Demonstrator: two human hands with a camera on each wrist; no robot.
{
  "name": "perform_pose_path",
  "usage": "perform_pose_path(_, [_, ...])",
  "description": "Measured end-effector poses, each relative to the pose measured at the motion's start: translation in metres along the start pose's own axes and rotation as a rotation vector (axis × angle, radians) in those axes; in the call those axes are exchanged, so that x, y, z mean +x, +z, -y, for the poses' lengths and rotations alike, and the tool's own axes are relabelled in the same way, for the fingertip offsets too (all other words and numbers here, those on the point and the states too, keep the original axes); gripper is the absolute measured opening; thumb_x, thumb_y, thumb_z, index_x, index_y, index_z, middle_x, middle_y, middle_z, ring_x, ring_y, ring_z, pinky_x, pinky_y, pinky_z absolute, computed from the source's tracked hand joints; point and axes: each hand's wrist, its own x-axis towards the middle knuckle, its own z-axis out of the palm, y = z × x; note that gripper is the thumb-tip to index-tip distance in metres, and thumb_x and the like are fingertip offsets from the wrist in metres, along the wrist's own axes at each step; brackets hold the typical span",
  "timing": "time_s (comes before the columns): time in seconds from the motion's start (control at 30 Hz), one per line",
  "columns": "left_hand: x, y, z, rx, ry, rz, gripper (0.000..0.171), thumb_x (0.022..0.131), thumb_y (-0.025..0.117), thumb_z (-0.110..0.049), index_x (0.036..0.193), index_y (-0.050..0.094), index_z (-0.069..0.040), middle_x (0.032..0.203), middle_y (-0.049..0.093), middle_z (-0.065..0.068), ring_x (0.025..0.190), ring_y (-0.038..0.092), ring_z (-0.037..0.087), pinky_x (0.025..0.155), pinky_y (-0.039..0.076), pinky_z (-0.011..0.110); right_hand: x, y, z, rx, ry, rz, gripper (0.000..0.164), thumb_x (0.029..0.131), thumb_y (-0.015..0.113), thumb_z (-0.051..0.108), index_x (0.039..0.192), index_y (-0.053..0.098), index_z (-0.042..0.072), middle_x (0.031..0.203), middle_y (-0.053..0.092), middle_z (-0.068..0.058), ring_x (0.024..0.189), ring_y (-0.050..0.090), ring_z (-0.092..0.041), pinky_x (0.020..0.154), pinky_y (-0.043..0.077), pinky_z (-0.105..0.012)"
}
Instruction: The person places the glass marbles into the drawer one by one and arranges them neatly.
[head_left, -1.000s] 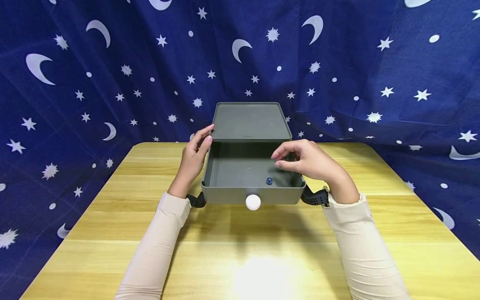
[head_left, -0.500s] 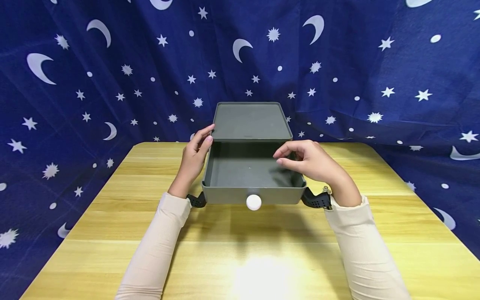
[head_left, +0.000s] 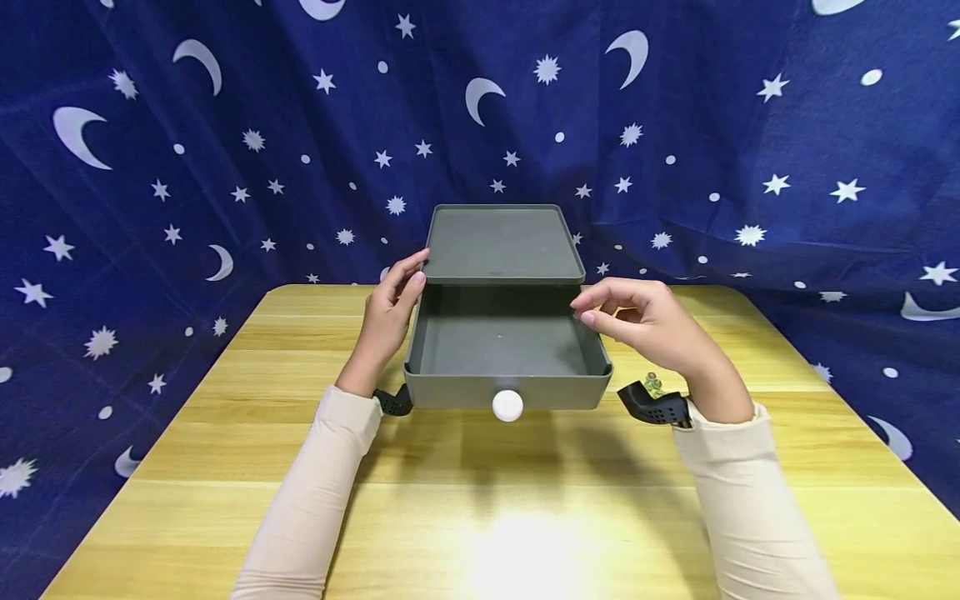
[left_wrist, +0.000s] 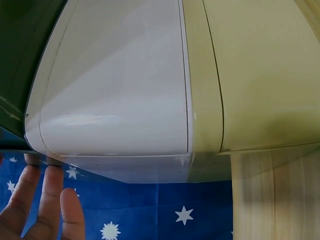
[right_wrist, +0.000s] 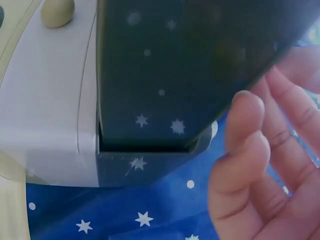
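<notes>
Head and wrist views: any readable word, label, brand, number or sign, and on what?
No readable text in any view.
Gray drawer box: faint mark near its top's front edge, too small to read.
Blue curtain: moons, stars, dots; no lettering visible.

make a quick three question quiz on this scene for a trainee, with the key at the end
1. What colour is the knob on the front of the pulled-out drawer in the head view?
a) red
b) white
c) black

2. True or false: the left hand is at the left side of the cabinet.

3. Fill the gap: in the left wrist view, the white section sits between a dark section and a ____ section.

Key:
1. b
2. true
3. yellow
</notes>
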Motion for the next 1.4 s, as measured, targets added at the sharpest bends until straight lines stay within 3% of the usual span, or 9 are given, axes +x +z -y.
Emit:
perform_pose_path(0.13, [-0.001, 0.0, 0.0, 0.001, -0.002, -0.002, 0.044, 0.114, 0.052, -0.019, 0.156, 0.058, -0.007, 0.154, 0.058, 0.015, 0.136, 0.054, 0.024, 0.101, 0.046, 0.027, -0.006, -0.005, -0.004, 0.118, 0.009, -0.044, 0.015, 0.097, 0.066, -0.014, 0.108, 0.075, -0.009, 0.102, 0.079, 0.005, 0.087, 0.073, -0.008, 0.077, 0.058, -0.018])
perform_pose_path(0.3, [-0.001, 0.001, 0.0, 0.004, -0.006, 0.002, 0.044, 0.114, 0.052, -0.019, 0.156, 0.058, -0.007, 0.155, 0.058, 0.015, 0.138, 0.054, 0.025, 0.103, 0.046, 0.029, -0.014, -0.012, -0.01, 0.24, 0.01, -0.088, 0.031, 0.096, 0.063, -0.018, 0.106, 0.081, 0.006, 0.097, 0.078, 0.001, 0.084, 0.072, -0.007, 0.076, 0.056, -0.018])
perform_pose_path(0.43, [-0.001, 0.0, -0.001, 0.006, -0.003, 0.003, 0.044, 0.114, 0.052, -0.019, 0.156, 0.058, -0.007, 0.155, 0.058, 0.015, 0.138, 0.054, 0.025, 0.103, 0.046, 0.03, -0.019, -0.017, -0.014, 0.283, 0.011, -0.115, 0.037, 0.096, 0.061, -0.02, 0.105, 0.082, 0.01, 0.096, 0.079, 0.001, 0.083, 0.07, -0.009, 0.074, 0.055, -0.02])
perform_pose_path(0.63, [-0.002, -0.001, -0.001, 0.011, -0.005, -0.003, 0.044, 0.114, 0.052, -0.018, 0.156, 0.058, -0.006, 0.153, 0.059, 0.016, 0.137, 0.054, 0.026, 0.101, 0.046, 0.029, -0.024, -0.025, -0.02, 0.29, 0.039, -0.128, 0.036, 0.097, 0.061, -0.019, 0.105, 0.082, 0.009, 0.096, 0.08, 0.001, 0.081, 0.07, -0.009, 0.074, 0.055, -0.02])
perform_pose_path(0.83, [-0.002, -0.002, -0.001, 0.002, -0.008, -0.002, 0.044, 0.114, 0.051, -0.018, 0.156, 0.057, -0.006, 0.153, 0.058, 0.017, 0.135, 0.054, 0.026, 0.1, 0.046, 0.028, -0.025, -0.032, -0.03, 0.299, 0.035, -0.111, 0.028, 0.098, 0.059, -0.02, 0.107, 0.079, -0.002, 0.096, 0.08, 0.001, 0.081, 0.071, -0.009, 0.074, 0.055, -0.021])
perform_pose_path(1.03, [-0.001, -0.002, -0.002, -0.003, -0.007, 0.002, 0.044, 0.114, 0.051, -0.017, 0.156, 0.057, -0.006, 0.155, 0.057, 0.015, 0.139, 0.052, 0.025, 0.104, 0.045, 0.03, -0.029, -0.042, -0.041, 0.264, 0.071, -0.078, 0.036, 0.099, 0.06, -0.018, 0.108, 0.082, 0.009, 0.099, 0.08, 0.001, 0.084, 0.071, -0.008, 0.077, 0.055, -0.019])
perform_pose_path(1.4, [-0.001, 0.0, 0.0, 0.0, -0.001, 0.004, 0.044, 0.114, 0.051, -0.018, 0.156, 0.057, -0.006, 0.155, 0.057, 0.016, 0.137, 0.053, 0.025, 0.102, 0.045, 0.027, -0.037, -0.051, -0.067, 0.264, 0.153, -0.056, 0.035, 0.099, 0.061, -0.018, 0.109, 0.081, 0.009, 0.102, 0.081, 0.003, 0.087, 0.073, -0.007, 0.078, 0.055, -0.019])
